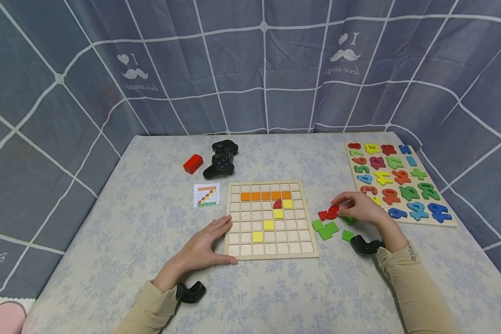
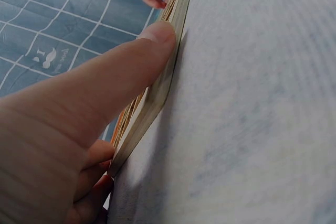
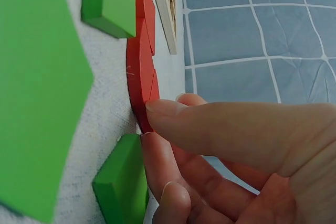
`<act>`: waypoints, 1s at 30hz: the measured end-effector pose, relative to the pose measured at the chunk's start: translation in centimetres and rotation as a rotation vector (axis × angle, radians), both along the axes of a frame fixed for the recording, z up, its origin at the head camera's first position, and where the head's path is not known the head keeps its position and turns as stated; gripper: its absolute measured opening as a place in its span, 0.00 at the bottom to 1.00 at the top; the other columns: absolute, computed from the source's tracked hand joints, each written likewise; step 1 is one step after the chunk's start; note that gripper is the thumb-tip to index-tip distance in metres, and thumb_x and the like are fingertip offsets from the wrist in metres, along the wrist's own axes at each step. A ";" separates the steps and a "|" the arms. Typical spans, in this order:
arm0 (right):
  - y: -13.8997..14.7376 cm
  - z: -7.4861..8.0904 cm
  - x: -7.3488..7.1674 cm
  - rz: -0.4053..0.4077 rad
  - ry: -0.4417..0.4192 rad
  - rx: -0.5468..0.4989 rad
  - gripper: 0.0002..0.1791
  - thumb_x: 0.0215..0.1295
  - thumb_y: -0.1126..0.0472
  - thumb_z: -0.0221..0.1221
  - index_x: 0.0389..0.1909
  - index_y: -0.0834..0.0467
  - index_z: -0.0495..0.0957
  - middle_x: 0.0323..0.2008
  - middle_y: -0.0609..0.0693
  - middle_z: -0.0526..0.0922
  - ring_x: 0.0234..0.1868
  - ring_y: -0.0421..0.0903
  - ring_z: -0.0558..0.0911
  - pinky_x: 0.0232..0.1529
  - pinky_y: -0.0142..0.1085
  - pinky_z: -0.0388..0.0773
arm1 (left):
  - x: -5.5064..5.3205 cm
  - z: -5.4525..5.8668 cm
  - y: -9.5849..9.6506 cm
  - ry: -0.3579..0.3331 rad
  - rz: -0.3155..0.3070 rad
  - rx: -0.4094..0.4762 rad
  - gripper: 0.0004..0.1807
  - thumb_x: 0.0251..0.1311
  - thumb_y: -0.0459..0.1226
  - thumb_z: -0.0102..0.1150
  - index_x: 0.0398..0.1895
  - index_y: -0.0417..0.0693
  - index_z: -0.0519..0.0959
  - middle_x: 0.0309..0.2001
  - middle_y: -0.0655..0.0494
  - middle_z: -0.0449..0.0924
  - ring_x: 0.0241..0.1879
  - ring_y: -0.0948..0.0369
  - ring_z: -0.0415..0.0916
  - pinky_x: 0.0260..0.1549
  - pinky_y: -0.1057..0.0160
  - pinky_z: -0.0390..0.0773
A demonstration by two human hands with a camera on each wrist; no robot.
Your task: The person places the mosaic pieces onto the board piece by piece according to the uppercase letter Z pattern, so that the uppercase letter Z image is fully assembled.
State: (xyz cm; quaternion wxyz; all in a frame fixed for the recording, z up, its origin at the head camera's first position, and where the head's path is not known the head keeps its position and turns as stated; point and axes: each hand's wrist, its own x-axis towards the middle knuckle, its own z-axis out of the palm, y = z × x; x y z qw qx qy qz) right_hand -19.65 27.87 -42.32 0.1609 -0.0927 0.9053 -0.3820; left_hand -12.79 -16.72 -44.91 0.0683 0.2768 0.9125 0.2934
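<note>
A wooden grid board [image 1: 292, 235] lies in the middle of the table, with a row of orange squares [image 1: 265, 196], several yellow squares [image 1: 268, 225] and one red quarter-circle tile [image 1: 277, 203] in its cells. My left hand [image 1: 204, 243] rests at its near left corner, fingers extended along the left side and the thumb [image 2: 152, 40] on the front edge. Right of the board, my right hand [image 1: 361, 207] pinches a red curved tile [image 3: 140, 77] between thumb and fingertips. More red tiles [image 1: 322, 215] lie against it, and several green tiles [image 1: 325, 233] are scattered close by.
A pattern card [image 1: 206, 195] lies left of the board's far corner. Behind it are a red block [image 1: 193, 163] and a black game controller [image 1: 221, 160]. At the far right, a number puzzle board [image 1: 436, 220] lies near the right hand. Grey-blue curtains [image 1: 242, 65] enclose the table.
</note>
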 end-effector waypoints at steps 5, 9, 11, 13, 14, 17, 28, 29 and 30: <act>-0.2 0.0 0.0 -0.005 -0.003 0.009 0.15 0.57 0.67 0.62 0.47 0.66 0.78 0.35 0.54 0.78 0.31 0.48 0.72 0.30 0.37 0.73 | 0.0 0.1 0.0 -0.006 0.001 0.005 0.55 0.41 0.62 0.67 0.69 0.40 0.61 0.72 0.54 0.53 0.71 0.54 0.48 0.67 0.53 0.54; -0.2 -0.1 0.0 -0.009 -0.001 0.009 0.15 0.58 0.67 0.61 0.46 0.66 0.77 0.36 0.55 0.78 0.32 0.49 0.72 0.30 0.37 0.72 | 0.0 0.2 0.0 -0.009 0.004 0.005 0.55 0.41 0.62 0.68 0.69 0.40 0.61 0.72 0.54 0.53 0.71 0.54 0.48 0.67 0.53 0.54; -0.3 -0.1 0.0 -0.012 -0.001 0.008 0.15 0.58 0.67 0.61 0.46 0.66 0.77 0.37 0.55 0.78 0.32 0.49 0.71 0.30 0.37 0.72 | 0.0 0.2 0.0 -0.010 0.005 0.005 0.55 0.41 0.62 0.68 0.69 0.40 0.61 0.72 0.54 0.53 0.71 0.54 0.48 0.67 0.52 0.54; -0.3 -0.1 0.0 -0.014 -0.001 0.006 0.15 0.58 0.68 0.61 0.46 0.66 0.77 0.37 0.56 0.78 0.32 0.49 0.71 0.30 0.37 0.71 | 0.0 0.1 0.0 -0.012 0.005 0.006 0.55 0.41 0.62 0.68 0.69 0.41 0.61 0.72 0.54 0.53 0.71 0.54 0.48 0.67 0.52 0.54; -0.3 -0.1 0.0 -0.015 -0.001 0.006 0.15 0.58 0.68 0.60 0.46 0.66 0.77 0.38 0.56 0.77 0.32 0.49 0.71 0.30 0.37 0.71 | 0.0 0.1 0.0 -0.014 0.004 0.006 0.55 0.41 0.62 0.67 0.69 0.41 0.61 0.72 0.54 0.53 0.71 0.54 0.48 0.67 0.52 0.54; -0.3 -0.2 -0.1 -0.016 -0.002 0.003 0.15 0.58 0.68 0.60 0.46 0.66 0.77 0.38 0.56 0.77 0.32 0.49 0.71 0.30 0.37 0.71 | 0.0 0.1 0.0 -0.013 0.003 0.005 0.55 0.42 0.63 0.67 0.69 0.41 0.61 0.72 0.55 0.52 0.71 0.54 0.47 0.67 0.53 0.53; -0.2 -0.2 -0.2 -0.021 -0.021 -0.028 0.15 0.57 0.68 0.61 0.46 0.67 0.75 0.30 0.53 0.74 0.30 0.48 0.70 0.28 0.34 0.70 | 0.0 0.0 0.0 -0.018 0.003 0.011 0.55 0.42 0.63 0.67 0.69 0.41 0.60 0.72 0.55 0.52 0.71 0.53 0.47 0.67 0.51 0.54; -0.2 -0.2 -0.2 -0.021 -0.021 -0.030 0.15 0.57 0.68 0.61 0.46 0.67 0.75 0.30 0.53 0.73 0.31 0.48 0.70 0.28 0.34 0.70 | 0.0 0.0 0.0 -0.018 0.002 0.011 0.55 0.42 0.63 0.66 0.69 0.41 0.60 0.72 0.55 0.52 0.71 0.53 0.47 0.67 0.51 0.54; -0.2 -0.2 -0.2 -0.020 -0.022 -0.031 0.15 0.57 0.68 0.61 0.46 0.67 0.76 0.30 0.53 0.73 0.31 0.49 0.70 0.28 0.34 0.70 | 0.0 0.0 0.0 -0.017 0.001 0.009 0.55 0.42 0.64 0.66 0.69 0.41 0.60 0.72 0.55 0.52 0.71 0.53 0.47 0.67 0.52 0.54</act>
